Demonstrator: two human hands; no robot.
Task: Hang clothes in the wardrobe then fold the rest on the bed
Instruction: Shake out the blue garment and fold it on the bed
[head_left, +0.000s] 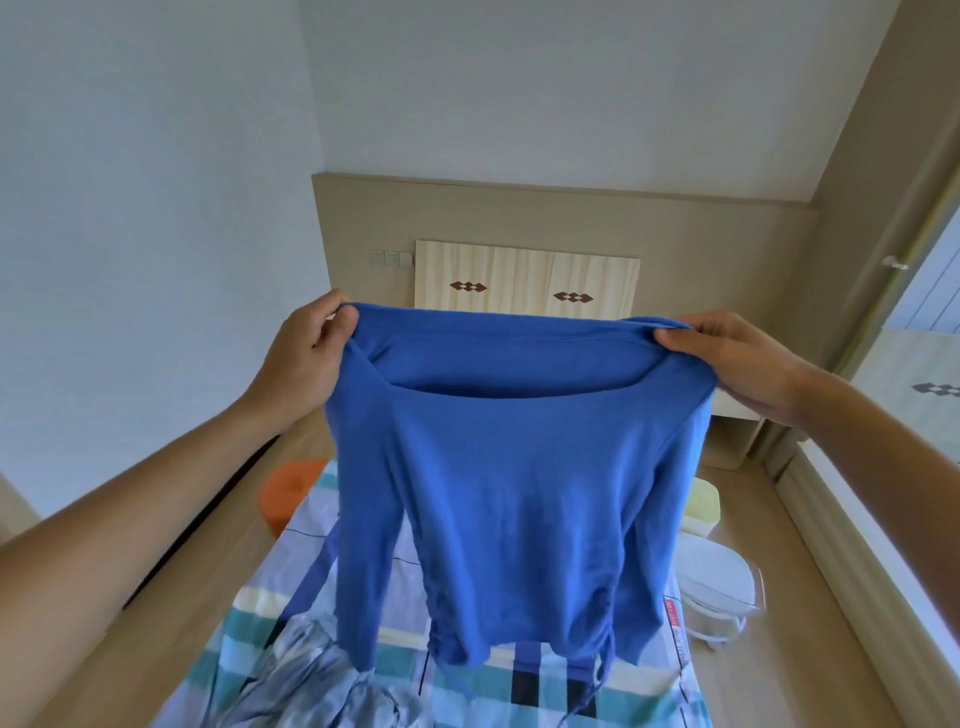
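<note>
Left hand (306, 358), right hand (737, 364) pinching soft blue knit top (519, 493), plaid bedsheet (244, 629).

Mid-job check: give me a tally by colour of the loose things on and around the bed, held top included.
Blue: 1, top, gripped by left hand and right hand
Pale striped: 1, garment on bed
Orange: 1, orange item left of bed
Yellow: 1, yellow item at right
White: 1, white item at right
Total: 5
</note>
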